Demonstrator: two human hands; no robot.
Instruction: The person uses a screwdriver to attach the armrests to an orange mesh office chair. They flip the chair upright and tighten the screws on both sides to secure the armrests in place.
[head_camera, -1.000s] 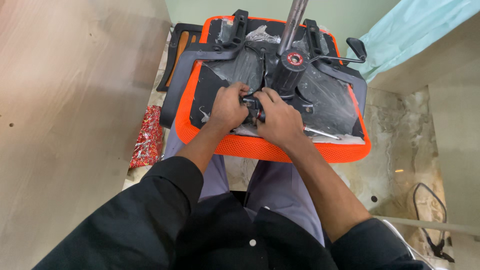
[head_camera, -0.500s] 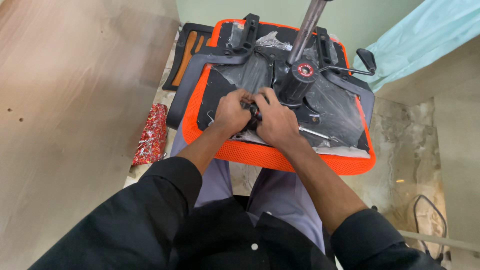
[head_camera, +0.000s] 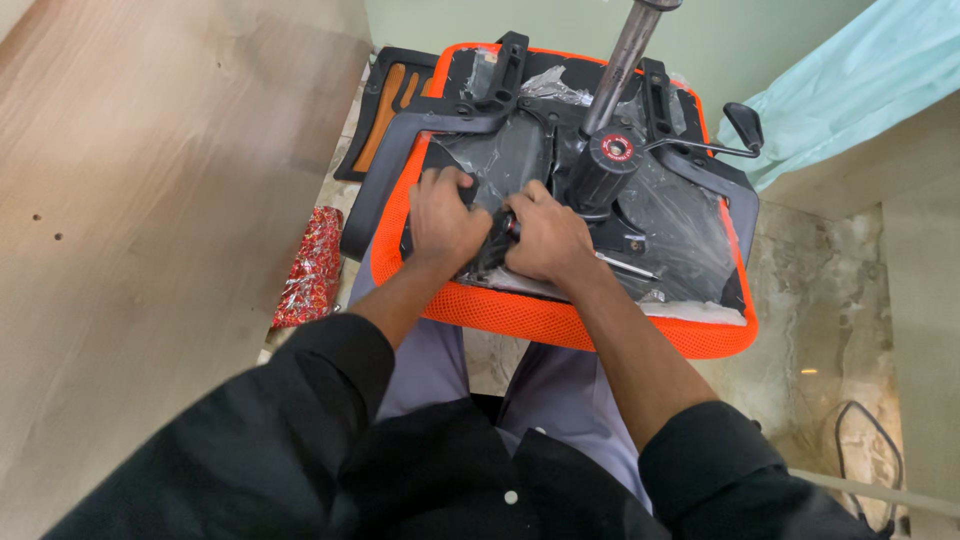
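Note:
An upturned office chair seat (head_camera: 560, 320) with an orange mesh edge rests on my lap, its black underside wrapped in clear plastic. A black tilt mechanism (head_camera: 600, 175) with a red-ringed hub sits in the middle, and a grey metal column (head_camera: 625, 60) rises from it. My left hand (head_camera: 440, 220) and my right hand (head_camera: 545, 235) press close together on the underside near the front edge, both closed around a small dark tool or part (head_camera: 497, 237) that they mostly hide. A black lever with a paddle end (head_camera: 742, 125) sticks out at the right.
A black armrest bracket (head_camera: 400, 165) runs along the seat's left side. A red patterned packet (head_camera: 310, 265) lies on the floor at the left, beside a black and orange part (head_camera: 385, 110). A wooden panel (head_camera: 150, 200) stands at the left, pale blue cloth (head_camera: 860, 80) at the right, a cable (head_camera: 870, 450) on the marble floor.
My view has shifted slightly, so the seat sits a little lower and further right in view. Both hands stay clasped at the same spot on the underside, with small grip adjustments.

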